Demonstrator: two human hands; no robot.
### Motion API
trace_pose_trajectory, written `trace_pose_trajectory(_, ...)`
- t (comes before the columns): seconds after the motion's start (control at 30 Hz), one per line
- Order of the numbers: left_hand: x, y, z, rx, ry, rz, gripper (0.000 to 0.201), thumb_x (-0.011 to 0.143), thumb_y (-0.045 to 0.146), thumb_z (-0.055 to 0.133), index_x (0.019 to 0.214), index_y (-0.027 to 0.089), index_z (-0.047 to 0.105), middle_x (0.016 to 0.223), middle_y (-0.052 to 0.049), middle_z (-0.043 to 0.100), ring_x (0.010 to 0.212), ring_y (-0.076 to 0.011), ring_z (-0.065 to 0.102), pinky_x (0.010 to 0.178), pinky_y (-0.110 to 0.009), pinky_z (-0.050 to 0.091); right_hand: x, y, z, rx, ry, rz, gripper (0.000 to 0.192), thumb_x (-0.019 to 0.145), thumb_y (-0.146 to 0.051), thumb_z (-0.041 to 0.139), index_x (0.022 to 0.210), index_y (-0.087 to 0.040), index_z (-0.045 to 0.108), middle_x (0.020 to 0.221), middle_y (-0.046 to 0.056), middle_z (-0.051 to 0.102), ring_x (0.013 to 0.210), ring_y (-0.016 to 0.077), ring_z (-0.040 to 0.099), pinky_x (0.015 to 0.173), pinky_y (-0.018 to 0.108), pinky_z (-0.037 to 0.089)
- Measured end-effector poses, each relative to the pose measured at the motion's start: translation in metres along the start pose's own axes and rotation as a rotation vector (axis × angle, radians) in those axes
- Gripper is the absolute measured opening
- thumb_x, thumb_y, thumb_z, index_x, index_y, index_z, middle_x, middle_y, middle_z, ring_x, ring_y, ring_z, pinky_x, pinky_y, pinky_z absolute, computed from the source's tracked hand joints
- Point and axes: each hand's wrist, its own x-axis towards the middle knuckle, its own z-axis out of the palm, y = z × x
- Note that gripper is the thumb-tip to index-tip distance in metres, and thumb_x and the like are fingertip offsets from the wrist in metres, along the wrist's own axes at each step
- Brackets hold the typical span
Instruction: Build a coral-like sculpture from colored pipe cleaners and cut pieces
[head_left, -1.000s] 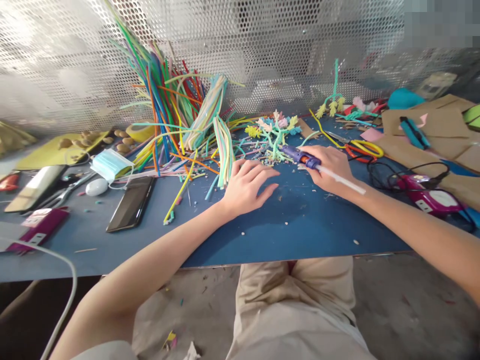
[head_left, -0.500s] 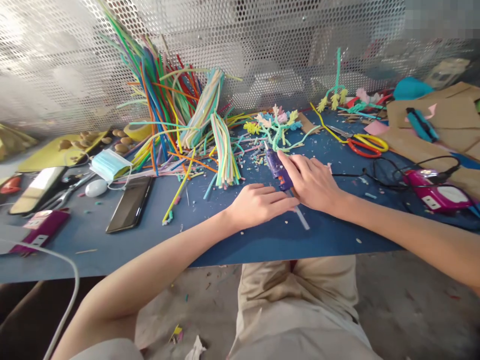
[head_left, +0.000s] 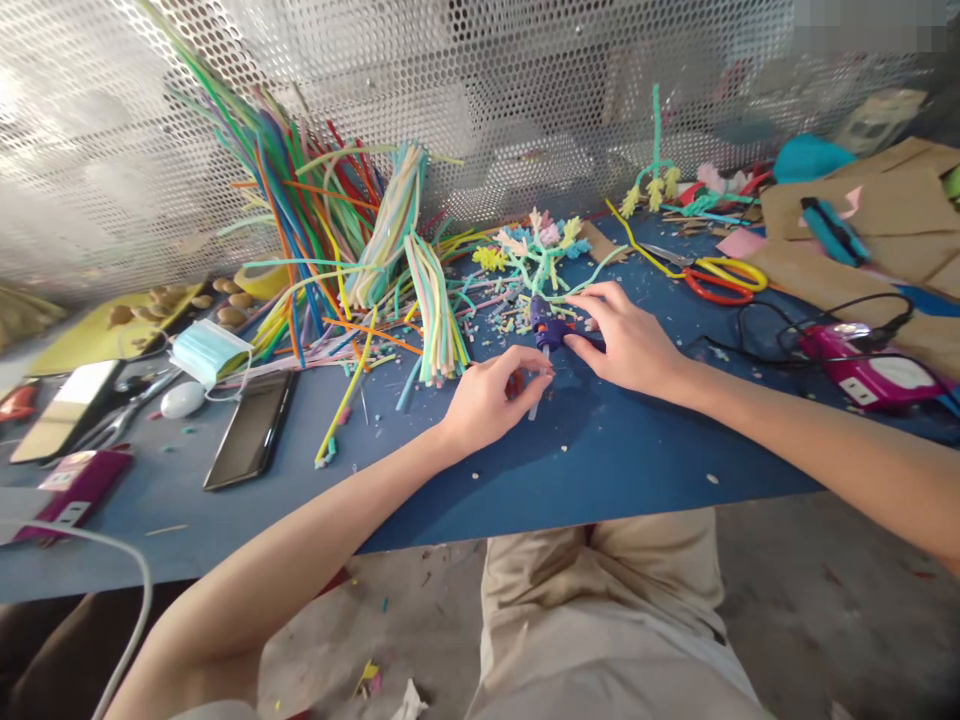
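A dark purple glue gun (head_left: pixel 553 328) lies on the blue table, a clear glue stick (head_left: pixel 534 408) showing behind it. Beside the gun is my right hand (head_left: pixel 634 338), its thumb and fingers apart and their tips at the gun's edge. My left hand (head_left: pixel 491 398) is nearer the table's front edge, thumb and fingertips brought together just behind the gun. Whatever is in that pinch is too small to make out. Beyond the gun stands a pipe-cleaner flower piece (head_left: pixel 551 250) with pastel blooms on green stems.
Bundled pipe cleaners (head_left: pixel 435 320) lie left of centre, before a taller pile (head_left: pixel 300 220) against the perforated metal screen. A phone (head_left: pixel 251 430) and face mask (head_left: pixel 210 352) are at left. On the right are scissors (head_left: pixel 716 280), a magenta power strip (head_left: pixel 862 370) and cardboard (head_left: pixel 900 210).
My right hand has loosened from around the glue gun, its fingers now spread. My left hand has drawn back slightly to the left and curled into a pinch. The glue gun has turned.
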Motion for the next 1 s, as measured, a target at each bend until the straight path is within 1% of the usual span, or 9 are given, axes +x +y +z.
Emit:
trace_pose_trajectory(0.1, 0.000, 0.000, 0.000, 0.039, 0.025, 0.033, 0.022, 0.105, 0.039, 0.055, 0.115, 0.024, 0.068, 0.092, -0.002, 0.075, 0.069, -0.0126, 0.064, 0.070, -0.029, 0.056, 0.002, 0.005, 0.003, 0.025, -0.030, -0.019, 0.048, 0.096, -0.048, 0.063, 0.131, -0.016, 0.065, 0.129, 0.019, 0.065, 0.119, 0.0383, 0.064, 0.101, 0.054, 0.055)
trace_pose_trajectory(0.17, -0.001, 0.001, -0.001, 0.094, 0.050, 0.102, 0.022, 0.106, 0.037, 0.055, 0.116, 0.024, 0.069, 0.089, -0.002, 0.073, 0.074, -0.0139, 0.065, 0.075, -0.031, 0.056, 0.003, 0.008, 0.005, 0.123, -0.048, 0.005, 0.042, 0.094, -0.049, 0.066, 0.120, -0.017, 0.066, 0.118, 0.017, 0.070, 0.110, 0.0368, 0.067, 0.096, 0.054, 0.055)
trace_pose_trajectory(0.27, -0.002, 0.003, -0.003, 0.088, 0.077, 0.183, 0.018, 0.106, 0.033, 0.057, 0.120, 0.024, 0.064, 0.102, -0.003, 0.076, 0.086, -0.0156, 0.070, 0.086, -0.033, 0.058, 0.004, 0.010, 0.004, 0.477, -0.098, 0.059, 0.035, 0.089, -0.047, 0.073, 0.110, -0.020, 0.064, 0.104, 0.011, 0.075, 0.091, 0.0295, 0.071, 0.083, 0.047, 0.059)
trace_pose_trajectory(0.37, -0.003, 0.005, -0.005, 0.063, 0.098, 0.143, 0.023, 0.107, 0.028, 0.052, 0.129, 0.024, 0.056, 0.111, -0.005, 0.076, 0.099, -0.0170, 0.074, 0.091, -0.033, 0.059, 0.003, 0.008, -0.004, 0.863, -0.198, 0.092, 0.039, 0.082, -0.047, 0.081, 0.107, -0.022, 0.065, 0.100, 0.006, 0.078, 0.085, 0.0251, 0.073, 0.078, 0.042, 0.061)
trace_pose_trajectory(0.43, -0.003, 0.007, -0.007, 0.118, 0.107, 0.107, 0.025, 0.109, 0.025, 0.045, 0.133, 0.023, 0.054, 0.112, -0.007, 0.074, 0.100, -0.0173, 0.074, 0.090, -0.032, 0.059, 0.002, 0.004, -0.009, 0.976, -0.265, 0.123, 0.037, 0.084, -0.048, 0.081, 0.106, -0.023, 0.065, 0.098, 0.005, 0.079, 0.082, 0.0240, 0.075, 0.076, 0.041, 0.062)
trace_pose_trajectory(0.57, 0.000, 0.009, -0.011, 0.192, 0.087, 0.089, 0.022, 0.108, 0.020, 0.041, 0.127, 0.020, 0.053, 0.107, -0.009, 0.071, 0.095, -0.0175, 0.072, 0.083, -0.030, 0.056, -0.001, -0.001, -0.011, 0.868, -0.259, 0.109, 0.033, 0.088, -0.050, 0.078, 0.099, -0.022, 0.065, 0.089, 0.006, 0.078, 0.077, 0.0237, 0.075, 0.073, 0.038, 0.062)
trace_pose_trajectory(0.67, 0.002, 0.010, -0.011, 0.173, 0.075, 0.069, 0.011, 0.109, 0.024, 0.043, 0.112, 0.020, 0.053, 0.087, -0.003, 0.067, 0.075, -0.0151, 0.066, 0.069, -0.027, 0.050, -0.004, -0.004, -0.005, 0.750, -0.199, 0.056, 0.035, 0.090, -0.052, 0.076, 0.099, -0.022, 0.061, 0.081, 0.005, 0.074, 0.069, 0.0222, 0.072, 0.065, 0.036, 0.059)
trace_pose_trajectory(0.8, 0.002, 0.010, -0.006, 0.141, 0.092, 0.018, 0.026, 0.109, 0.032, 0.044, 0.085, 0.023, 0.042, 0.060, 0.007, 0.043, 0.047, -0.0100, 0.041, 0.052, -0.026, 0.033, -0.008, -0.010, -0.002, 0.717, -0.183, -0.029, 0.033, 0.096, -0.052, 0.071, 0.107, -0.024, 0.056, 0.076, 0.000, 0.071, 0.060, 0.0202, 0.068, 0.057, 0.034, 0.054)
trace_pose_trajectory(1.0, 0.005, 0.003, -0.001, 0.076, 0.112, 0.046, 0.028, 0.108, 0.033, 0.049, 0.084, 0.024, 0.038, 0.054, 0.010, 0.032, 0.042, -0.0079, 0.030, 0.047, -0.024, 0.026, -0.009, -0.014, -0.007, 0.754, -0.134, -0.027, 0.032, 0.097, -0.052, 0.069, 0.104, -0.025, 0.054, 0.069, -0.003, 0.066, 0.058, 0.0192, 0.067, 0.058, 0.033, 0.052)
